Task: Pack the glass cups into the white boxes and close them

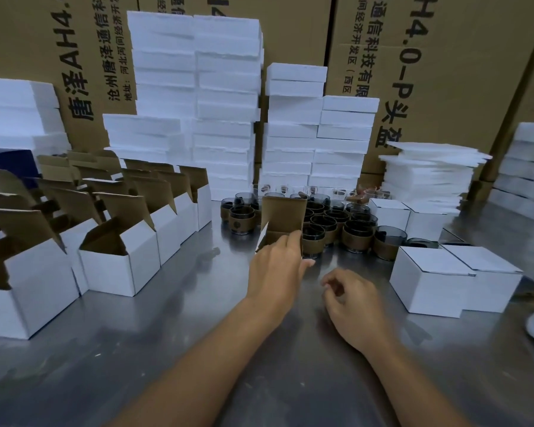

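Left hand [275, 269] grips the open box [285, 217] just beside the glass cups [322, 224], right hand [352, 300] loosely curled and empty; a shove might topple them.

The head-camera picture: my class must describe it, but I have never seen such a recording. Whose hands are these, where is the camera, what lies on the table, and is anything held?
No machine here: a person wears one wide-angle camera on the head, looking down at their own bare hands. The left hand grips an open white box by its front rim, lid flap standing up. The right hand hovers above the steel table, fingers loosely curled, holding nothing. Behind the box stand glass cups with brown sleeves. Rows of open boxes wait on the left; closed boxes sit on the right. Tall white stacks and brown cartons stand at the back.
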Motion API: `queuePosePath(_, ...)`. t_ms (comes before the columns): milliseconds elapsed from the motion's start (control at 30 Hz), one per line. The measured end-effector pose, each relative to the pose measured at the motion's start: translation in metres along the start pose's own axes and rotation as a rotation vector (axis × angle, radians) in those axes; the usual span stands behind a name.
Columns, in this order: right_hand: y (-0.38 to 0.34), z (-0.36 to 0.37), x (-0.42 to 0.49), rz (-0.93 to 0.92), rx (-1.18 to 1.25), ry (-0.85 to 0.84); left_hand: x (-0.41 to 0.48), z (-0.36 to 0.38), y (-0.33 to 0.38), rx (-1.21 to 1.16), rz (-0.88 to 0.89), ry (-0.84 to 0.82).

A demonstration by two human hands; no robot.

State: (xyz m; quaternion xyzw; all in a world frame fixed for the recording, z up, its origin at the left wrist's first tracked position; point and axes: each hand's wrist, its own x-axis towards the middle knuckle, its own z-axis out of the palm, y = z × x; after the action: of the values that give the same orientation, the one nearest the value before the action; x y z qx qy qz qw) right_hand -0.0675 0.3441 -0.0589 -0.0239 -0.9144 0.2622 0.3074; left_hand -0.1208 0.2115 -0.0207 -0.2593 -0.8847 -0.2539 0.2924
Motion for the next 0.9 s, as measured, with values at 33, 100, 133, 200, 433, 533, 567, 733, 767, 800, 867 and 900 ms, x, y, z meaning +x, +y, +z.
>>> queuePosePath(33, 0.0, 0.0, 0.0, 0.002, -0.003, -0.005, 0.002, 0.0, 0.0, 0.017, 0.003, -0.011)
queuePosePath(100, 0.002, 0.0, 0.001, 0.004, 0.006, -0.014, 0.002, -0.003, 0.0, 0.059, 0.053, 0.025)
queuePosePath(133, 0.002, 0.0, 0.001, 0.006, 0.011, -0.013, 0.0, -0.006, 0.001, 0.069, 0.103, 0.092)
queuePosePath(200, 0.001, -0.002, 0.003, 0.007, 0.019, 0.035, -0.004, -0.01, -0.001, 0.032, 0.194, 0.264)
queuePosePath(433, -0.003, 0.002, 0.029, 0.109, 0.124, 0.26, -0.017, -0.014, -0.033, -0.391, 0.108, 0.257)
queuePosePath(533, -0.002, 0.016, 0.046, 0.201, 0.176, 0.128, -0.019, -0.005, -0.037, -0.534, -0.007, 0.168)
queuePosePath(567, -0.001, 0.021, 0.051, 0.222, 0.184, 0.073, -0.019, -0.002, -0.036, -0.544, -0.006, 0.14)
queuePosePath(733, 0.0, 0.038, 0.075, 0.272, 0.117, -0.1, -0.019, 0.006, -0.035, -0.57, 0.029, 0.018)
queuePosePath(767, 0.002, 0.04, 0.078, 0.287, 0.107, -0.118, -0.019, 0.007, -0.035, -0.575, 0.027, 0.001)
queuePosePath(800, 0.003, 0.041, 0.081, 0.303, 0.104, -0.129, -0.018, 0.008, -0.034, -0.576, 0.024, -0.013)
queuePosePath(867, 0.006, 0.043, 0.083, 0.318, 0.112, -0.118, -0.018, 0.008, -0.034, -0.574, 0.016, -0.049)
queuePosePath(900, 0.006, 0.044, 0.083, 0.318, 0.12, -0.098, -0.018, 0.009, -0.034, -0.574, 0.011, -0.075)
